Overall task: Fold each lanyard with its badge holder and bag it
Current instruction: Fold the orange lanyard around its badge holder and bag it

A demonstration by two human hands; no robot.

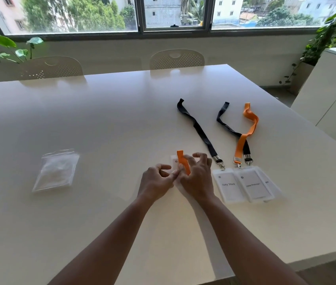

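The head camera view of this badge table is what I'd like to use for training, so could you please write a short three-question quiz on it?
1. True or false: the stack of clear bags lies to the left of both hands.
2. How many lanyards lie stretched out and unfolded on the table? A) one B) three C) five
3. Fill in: the folded lanyard between the left hand and the right hand is ____ in colour.

Key:
1. True.
2. B: a black lanyard, a second black lanyard and an orange lanyard.
3. Orange.
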